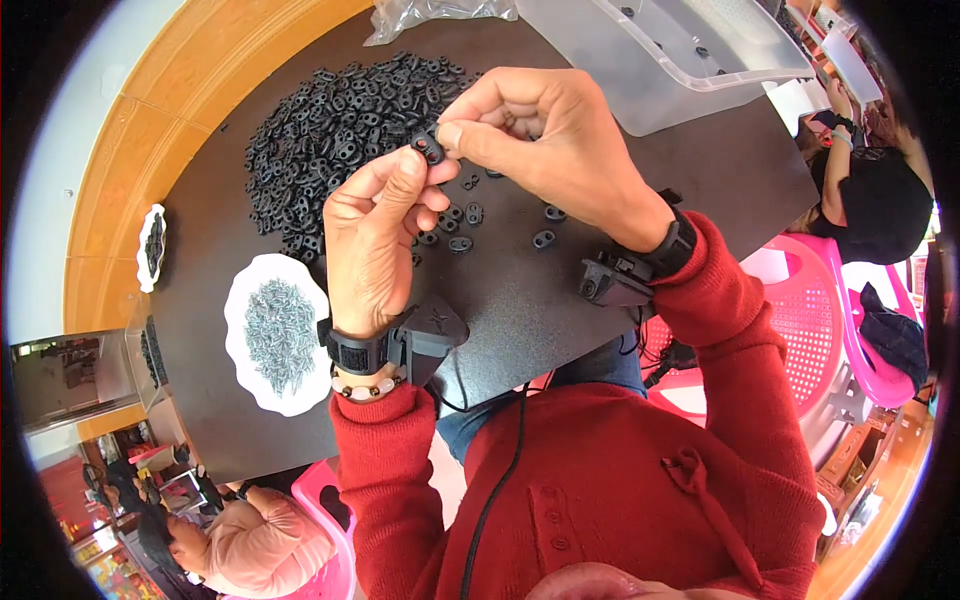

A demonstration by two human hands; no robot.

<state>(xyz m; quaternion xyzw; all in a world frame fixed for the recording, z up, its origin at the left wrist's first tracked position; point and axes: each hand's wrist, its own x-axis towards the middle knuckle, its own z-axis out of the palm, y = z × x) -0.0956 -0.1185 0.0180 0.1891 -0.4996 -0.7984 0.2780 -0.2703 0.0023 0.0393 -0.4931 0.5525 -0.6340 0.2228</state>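
Note:
A small black two-hole cord lock (428,151) is held up over the table between both hands. My left hand (375,215) grips it between thumb and fingers, the other fingers curled beneath. From the right, my right hand (555,140) pinches at its upper end with thumb and forefinger; whether a smaller part sits inside that pinch is hidden. Behind the hands spreads a large heap of black cord lock pieces (320,150). A few loose ones (543,239) lie on the table near my right wrist.
A white scalloped plate (238,345) of small metal springs (280,335) stands left of my left wrist. On the dark table (520,330), a clear plastic bin (690,90) and a plastic bag (440,10) are at the back. Other people sit at left and right on pink chairs.

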